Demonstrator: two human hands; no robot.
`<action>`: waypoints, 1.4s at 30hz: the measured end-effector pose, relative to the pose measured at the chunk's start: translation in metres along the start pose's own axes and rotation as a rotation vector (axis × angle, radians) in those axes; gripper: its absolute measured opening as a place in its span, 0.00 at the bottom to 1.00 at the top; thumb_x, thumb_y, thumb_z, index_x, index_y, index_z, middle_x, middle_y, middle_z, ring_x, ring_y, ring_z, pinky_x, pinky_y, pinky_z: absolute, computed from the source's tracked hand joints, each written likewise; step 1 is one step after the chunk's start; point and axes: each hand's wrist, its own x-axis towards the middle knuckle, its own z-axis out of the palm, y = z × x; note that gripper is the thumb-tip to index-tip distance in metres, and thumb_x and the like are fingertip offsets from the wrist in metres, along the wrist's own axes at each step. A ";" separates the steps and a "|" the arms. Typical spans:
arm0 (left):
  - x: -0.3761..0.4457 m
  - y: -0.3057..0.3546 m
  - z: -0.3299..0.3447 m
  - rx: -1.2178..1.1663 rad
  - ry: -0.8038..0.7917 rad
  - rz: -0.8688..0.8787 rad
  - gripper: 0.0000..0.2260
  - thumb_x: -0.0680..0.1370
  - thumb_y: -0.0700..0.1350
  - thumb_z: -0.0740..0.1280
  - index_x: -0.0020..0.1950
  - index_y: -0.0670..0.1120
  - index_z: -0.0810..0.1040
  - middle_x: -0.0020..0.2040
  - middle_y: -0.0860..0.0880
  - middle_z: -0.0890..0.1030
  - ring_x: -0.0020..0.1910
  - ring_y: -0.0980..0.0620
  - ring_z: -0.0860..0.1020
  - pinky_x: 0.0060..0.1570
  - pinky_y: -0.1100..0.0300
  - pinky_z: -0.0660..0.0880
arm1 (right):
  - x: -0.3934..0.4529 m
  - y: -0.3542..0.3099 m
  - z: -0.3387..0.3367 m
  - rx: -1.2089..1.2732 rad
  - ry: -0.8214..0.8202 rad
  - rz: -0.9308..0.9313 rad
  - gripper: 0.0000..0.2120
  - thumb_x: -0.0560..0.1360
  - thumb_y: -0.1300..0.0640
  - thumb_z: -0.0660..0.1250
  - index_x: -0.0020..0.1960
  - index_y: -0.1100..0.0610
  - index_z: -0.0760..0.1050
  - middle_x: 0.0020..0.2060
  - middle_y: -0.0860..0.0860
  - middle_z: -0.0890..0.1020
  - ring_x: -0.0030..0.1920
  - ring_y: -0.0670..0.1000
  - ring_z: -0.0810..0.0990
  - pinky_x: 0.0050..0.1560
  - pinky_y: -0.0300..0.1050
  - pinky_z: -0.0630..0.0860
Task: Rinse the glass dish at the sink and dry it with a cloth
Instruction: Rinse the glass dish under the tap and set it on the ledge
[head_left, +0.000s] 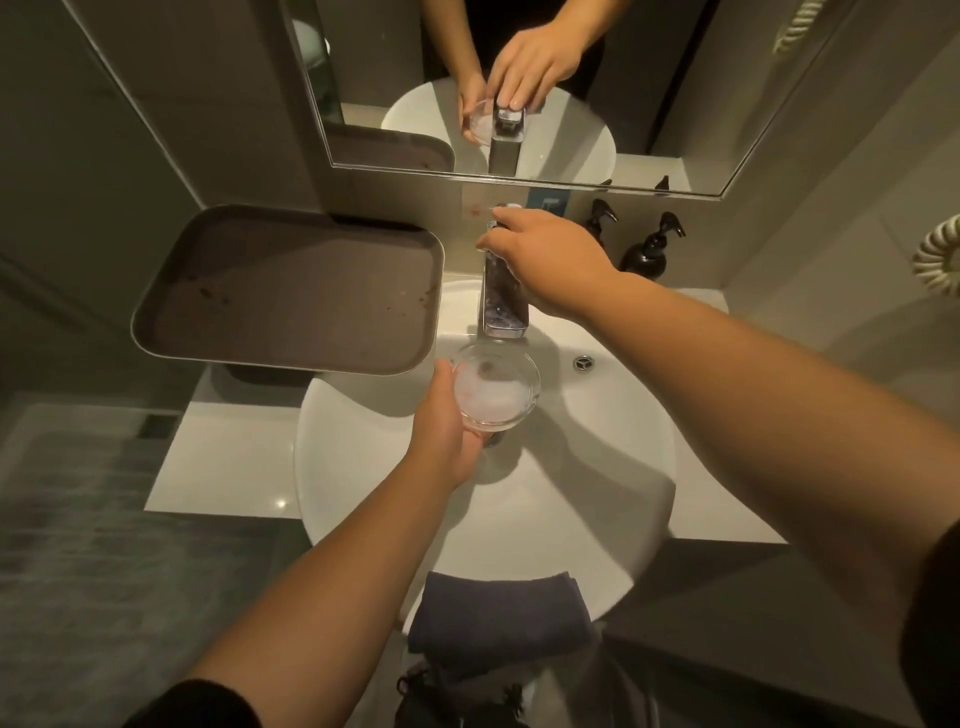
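Head view, nearest first: dark folded cloth (501, 618) draped over the near rim of the white sink (613, 447), well short of either hand; left hand (444, 423) out over the basin, fingers curled under and thumb along the near-left edge of a small round glass dish (493, 387), clamped on it; dish held roughly level, mouth up, cloudy white inside, just under and slightly nearer than the spout of the tap (504, 291); whether water runs cannot be told; overflow hole (583, 362) to the right of the dish; beyond, right hand (545, 254) laid over the top of the tap, fingers together and bent down onto its handle; brown tray (291, 291) left of those fingers, overhanging the counter; two dark pump bottles (647, 249) right of the wrist; mirror (519, 93) farthest back, reflecting both hands and the dish.
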 end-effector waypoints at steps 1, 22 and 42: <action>0.002 0.001 0.001 -0.008 -0.004 0.001 0.21 0.82 0.60 0.53 0.60 0.48 0.77 0.46 0.48 0.87 0.41 0.49 0.85 0.48 0.52 0.77 | 0.001 0.001 -0.001 0.007 -0.004 -0.005 0.22 0.75 0.67 0.63 0.68 0.56 0.71 0.71 0.61 0.69 0.68 0.65 0.68 0.59 0.61 0.74; 0.011 0.001 0.004 -0.027 -0.113 0.028 0.26 0.83 0.59 0.48 0.67 0.44 0.75 0.61 0.45 0.81 0.56 0.46 0.82 0.53 0.50 0.78 | 0.017 0.014 -0.023 0.066 -0.077 -0.033 0.17 0.72 0.68 0.64 0.57 0.54 0.78 0.63 0.54 0.77 0.57 0.61 0.76 0.46 0.51 0.73; 0.020 -0.002 -0.010 0.067 -0.066 0.075 0.15 0.81 0.49 0.63 0.67 0.49 0.72 0.60 0.45 0.81 0.56 0.46 0.81 0.48 0.50 0.80 | -0.078 0.004 0.067 0.949 0.127 0.711 0.24 0.79 0.52 0.63 0.73 0.55 0.62 0.70 0.54 0.68 0.63 0.51 0.71 0.60 0.47 0.70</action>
